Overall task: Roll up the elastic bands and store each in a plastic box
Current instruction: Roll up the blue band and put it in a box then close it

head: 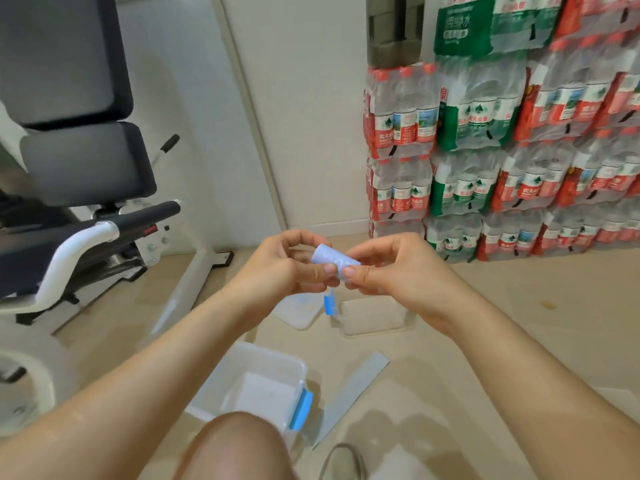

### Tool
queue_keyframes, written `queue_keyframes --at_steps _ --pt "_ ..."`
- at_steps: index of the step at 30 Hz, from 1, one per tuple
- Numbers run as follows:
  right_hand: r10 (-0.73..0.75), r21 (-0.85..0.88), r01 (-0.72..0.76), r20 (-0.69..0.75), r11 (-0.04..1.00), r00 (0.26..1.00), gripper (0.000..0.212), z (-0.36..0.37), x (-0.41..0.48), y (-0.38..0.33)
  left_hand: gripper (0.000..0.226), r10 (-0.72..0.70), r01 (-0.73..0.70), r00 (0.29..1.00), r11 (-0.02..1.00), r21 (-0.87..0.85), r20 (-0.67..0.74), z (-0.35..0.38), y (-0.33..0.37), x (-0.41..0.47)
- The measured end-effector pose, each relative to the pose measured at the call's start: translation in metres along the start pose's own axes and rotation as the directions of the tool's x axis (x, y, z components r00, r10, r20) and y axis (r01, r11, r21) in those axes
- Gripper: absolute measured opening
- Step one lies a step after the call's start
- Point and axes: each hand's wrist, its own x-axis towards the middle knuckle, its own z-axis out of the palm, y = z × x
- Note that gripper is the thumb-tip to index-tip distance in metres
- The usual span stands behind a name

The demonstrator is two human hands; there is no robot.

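A light blue elastic band (333, 260), rolled into a short cylinder, is held in the air between both hands. My left hand (284, 268) pinches its left end and my right hand (388, 271) pinches its right end with thumb and forefinger. On the floor below stands an open clear plastic box (277, 362) with a blue latch, near my knee. A second clear box (375, 317) with a blue latch lies farther away under my hands, with a clear lid (299, 311) beside it. A flat grey elastic band (349, 396) lies stretched out on the floor right of the near box.
A gym machine (79, 188) with black pads and a white frame fills the left side. Stacked packs of bottled water (502, 143) line the wall at right. My knee (239, 448) and a slipper (343, 462) sit at the bottom edge on the beige floor.
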Motion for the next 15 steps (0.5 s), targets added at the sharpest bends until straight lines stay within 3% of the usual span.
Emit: queue_keyframes --at_steps 5,9,13,15 --pt "0.060 -0.101 -0.063 -0.031 0.993 0.998 0.007 0.036 0.026 0.025 0.026 -0.072 0.072 0.997 0.995 0.067 -0.012 -0.041 -0.054 0.004" --pt "0.198 -0.258 -0.196 -0.019 0.946 0.980 0.006 0.063 0.056 0.073 0.012 -0.224 0.234 0.972 0.932 0.275 -0.069 -0.067 -0.139 0.007" --pt "0.290 -0.332 -0.282 -0.026 0.900 0.957 0.011 0.090 0.079 0.132 0.013 -0.372 0.334 0.927 0.775 0.537 -0.040 -0.075 -0.230 0.016" --pt "0.324 -0.302 -0.324 -0.049 0.897 0.945 0.006 0.103 0.085 0.162 0.030 -0.441 0.304 0.898 0.588 0.750 -0.018 -0.070 -0.267 0.021"
